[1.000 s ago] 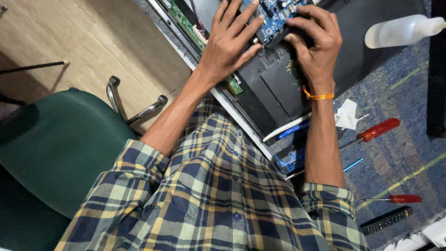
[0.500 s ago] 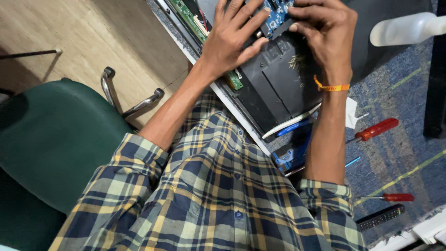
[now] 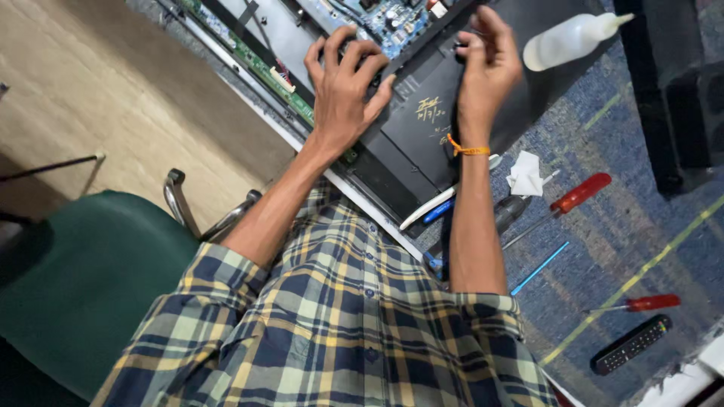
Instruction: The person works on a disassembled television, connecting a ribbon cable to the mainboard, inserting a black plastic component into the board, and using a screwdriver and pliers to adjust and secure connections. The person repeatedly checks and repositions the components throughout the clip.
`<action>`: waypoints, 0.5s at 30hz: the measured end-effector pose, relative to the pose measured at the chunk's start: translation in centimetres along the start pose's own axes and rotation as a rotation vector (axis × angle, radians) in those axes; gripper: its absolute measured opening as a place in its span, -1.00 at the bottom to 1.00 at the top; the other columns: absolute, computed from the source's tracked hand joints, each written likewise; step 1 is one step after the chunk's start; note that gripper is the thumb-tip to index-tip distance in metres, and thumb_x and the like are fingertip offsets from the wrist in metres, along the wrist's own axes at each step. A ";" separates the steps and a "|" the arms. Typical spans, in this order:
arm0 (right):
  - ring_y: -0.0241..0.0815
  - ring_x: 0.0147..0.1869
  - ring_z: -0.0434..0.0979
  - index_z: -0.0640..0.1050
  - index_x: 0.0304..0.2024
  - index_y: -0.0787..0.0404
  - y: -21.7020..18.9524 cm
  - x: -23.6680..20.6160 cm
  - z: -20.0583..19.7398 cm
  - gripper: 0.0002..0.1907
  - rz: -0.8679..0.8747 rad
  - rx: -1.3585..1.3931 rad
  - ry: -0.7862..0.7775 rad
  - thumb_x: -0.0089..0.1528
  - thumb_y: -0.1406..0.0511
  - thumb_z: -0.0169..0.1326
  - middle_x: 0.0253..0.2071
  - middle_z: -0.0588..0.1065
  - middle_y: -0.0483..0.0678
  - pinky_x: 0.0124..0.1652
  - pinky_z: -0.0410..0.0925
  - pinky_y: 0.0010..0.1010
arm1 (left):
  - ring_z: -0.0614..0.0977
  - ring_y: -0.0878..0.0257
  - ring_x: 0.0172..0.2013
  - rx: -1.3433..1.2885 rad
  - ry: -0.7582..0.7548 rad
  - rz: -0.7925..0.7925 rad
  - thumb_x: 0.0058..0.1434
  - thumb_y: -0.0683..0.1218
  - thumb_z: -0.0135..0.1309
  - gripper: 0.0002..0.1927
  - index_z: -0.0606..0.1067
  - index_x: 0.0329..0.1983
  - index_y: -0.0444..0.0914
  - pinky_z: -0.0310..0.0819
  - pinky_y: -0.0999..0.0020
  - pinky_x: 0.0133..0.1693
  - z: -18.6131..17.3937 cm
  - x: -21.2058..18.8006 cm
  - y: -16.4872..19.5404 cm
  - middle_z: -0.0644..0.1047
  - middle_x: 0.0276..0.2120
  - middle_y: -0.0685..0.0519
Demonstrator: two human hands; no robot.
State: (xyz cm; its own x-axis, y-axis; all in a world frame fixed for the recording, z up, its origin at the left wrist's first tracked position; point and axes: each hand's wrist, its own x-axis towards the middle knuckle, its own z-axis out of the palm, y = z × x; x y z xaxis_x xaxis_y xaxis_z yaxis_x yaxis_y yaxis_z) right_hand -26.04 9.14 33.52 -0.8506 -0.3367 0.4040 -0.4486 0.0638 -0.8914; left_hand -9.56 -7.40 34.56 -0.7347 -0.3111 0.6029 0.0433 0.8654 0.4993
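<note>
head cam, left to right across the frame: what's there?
Green chair seat → chrome armrest → left hand on the dark panel → right hand pinching at the panel's top edge → white squeeze bottle → small red screwdriver

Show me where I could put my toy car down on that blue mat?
There's bare mat between the big red screwdriver and the small red screwdriver, up to the yellow stripe. It's crowded by the right hand's forearm: crumpled tissue, blue stick, pens. The left hand presses on the opened device, so no room there.
</note>
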 end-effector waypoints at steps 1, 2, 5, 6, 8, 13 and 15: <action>-0.25 0.11 0.67 0.58 0.25 0.22 0.1 -0.1 0.0 -0.67 -0.015 -0.074 -0.002 0.44 0.49 0.11 0.11 0.64 0.00 0.15 0.54 -0.41 | 0.31 0.03 0.31 0.010 0.013 -0.013 0.30 -0.05 0.31 -0.74 0.54 -0.02 -0.20 -0.03 -0.11 0.31 0.2 0.0 0.3 0.49 0.02 0.10; -0.24 0.05 0.66 0.57 0.25 0.21 -0.1 -0.2 0.2 -0.64 -0.007 -0.139 -0.021 0.40 0.48 0.14 0.06 0.64 -0.01 0.09 0.52 -0.41 | 0.32 0.04 0.30 0.006 0.011 -0.029 0.30 -0.06 0.30 -0.74 0.54 -0.03 -0.22 -0.02 -0.09 0.28 0.3 0.0 0.5 0.48 0.01 0.08; -0.18 -0.01 0.64 0.54 0.26 0.20 -0.9 -0.5 0.2 -0.57 -0.049 -0.278 -0.084 0.32 0.46 0.20 0.00 0.62 0.01 0.03 0.48 -0.41 | 0.34 0.05 0.26 -0.009 0.013 -0.072 0.29 -0.09 0.26 -0.76 0.54 -0.04 -0.26 0.00 -0.05 0.24 0.7 0.0 1.2 0.47 -0.02 0.03; -0.14 0.05 0.63 0.53 0.26 0.21 -1.3 -0.5 0.1 -0.55 -0.106 -0.287 -0.100 0.32 0.47 0.20 0.05 0.61 0.03 0.08 0.46 -0.39 | 0.34 0.05 0.26 -0.016 0.014 -0.077 0.30 -0.11 0.25 -0.77 0.53 -0.04 -0.27 0.00 -0.04 0.25 0.7 0.0 1.4 0.47 -0.01 0.03; -0.07 0.14 0.60 0.53 0.26 0.23 -1.9 -0.4 0.1 -0.54 -0.177 -0.299 -0.127 0.30 0.49 0.21 0.11 0.57 0.05 0.13 0.44 -0.36 | 0.35 0.04 0.25 -0.024 0.011 -0.079 0.31 -0.12 0.23 -0.77 0.52 -0.04 -0.29 0.01 -0.03 0.25 0.8 0.0 1.7 0.46 -0.01 0.01; -0.08 0.12 0.55 0.60 0.15 0.27 -2.3 0.3 0.8 -0.59 -0.220 -0.296 -0.136 0.26 0.59 0.18 0.01 0.51 0.03 0.12 0.41 -0.35 | 0.35 0.03 0.23 -0.008 0.001 -0.087 0.31 -0.13 0.22 -0.77 0.51 -0.04 -0.30 0.01 -0.03 0.25 0.8 0.1 2.5 0.44 -0.04 -0.01; -0.10 0.03 0.56 0.61 0.12 0.30 -2.1 0.6 0.7 -0.61 -0.175 -0.262 -0.141 0.25 0.60 0.18 -0.05 0.49 0.04 0.02 0.41 -0.39 | 0.35 0.02 0.21 -0.019 0.007 -0.106 0.29 -0.13 0.22 -0.76 0.51 -0.04 -0.30 0.02 -0.02 0.24 0.8 0.2 2.8 0.44 -0.04 -0.02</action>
State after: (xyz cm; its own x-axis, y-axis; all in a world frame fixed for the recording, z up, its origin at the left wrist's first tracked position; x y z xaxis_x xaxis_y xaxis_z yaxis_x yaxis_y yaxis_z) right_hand -25.36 8.14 35.52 -0.7165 -0.4895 0.4970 -0.6549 0.2265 -0.7210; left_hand -10.14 -4.74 35.58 -0.7314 -0.4035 0.5498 -0.0219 0.8197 0.5724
